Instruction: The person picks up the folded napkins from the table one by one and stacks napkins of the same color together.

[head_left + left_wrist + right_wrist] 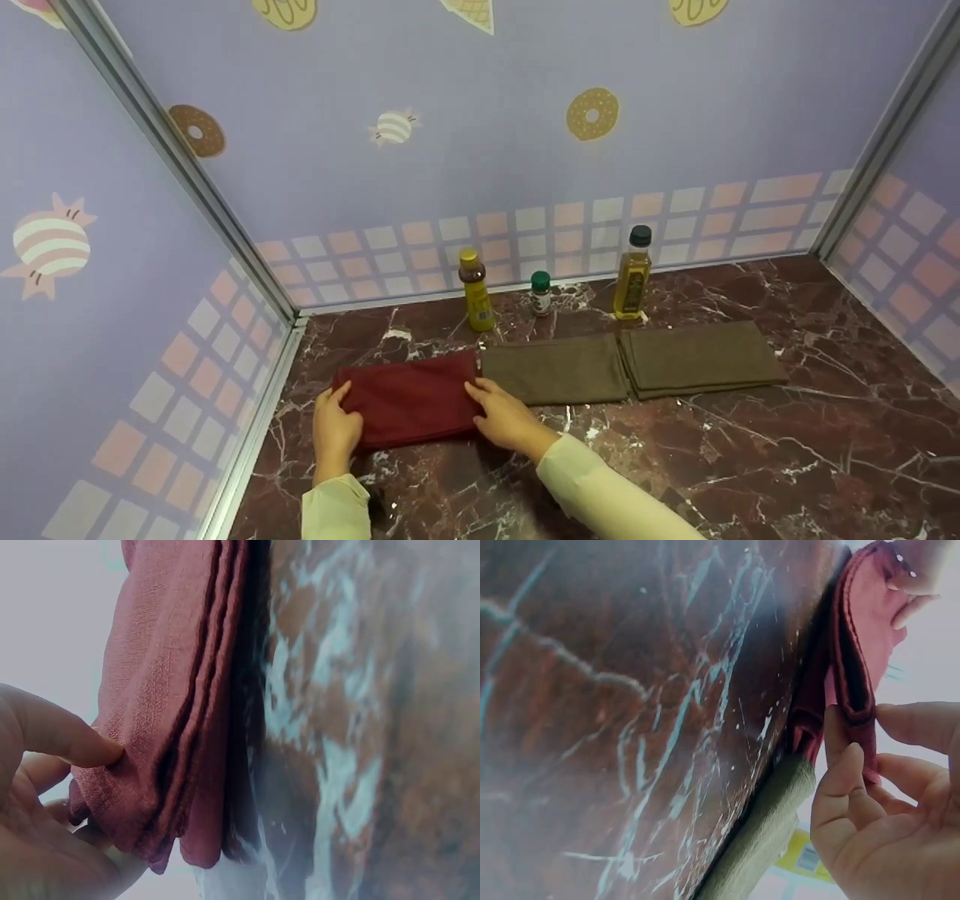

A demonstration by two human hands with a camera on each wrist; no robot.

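Note:
A folded dark red cloth (412, 397) lies at the left of the marble-patterned table, both hands on its short ends. My left hand (336, 427) pinches the left end; in the left wrist view the thumb presses on top of the stacked layers of red cloth (161, 690) with fingers underneath. At the opposite end, my right hand (506, 416) pinches the edge, thumb and fingers on either side of the folded red cloth (853, 652) in the right wrist view. Right beside it lies a folded olive-brown cloth (559, 371), followed by another folded olive-brown cloth (705, 358).
Behind the cloths stand a yellow-capped bottle (478, 292), a small green-capped jar (540, 294) and an oil bottle (634, 277) with a dark cap. Patterned wall panels (480, 165) enclose the table (675, 465) at the back and both sides.

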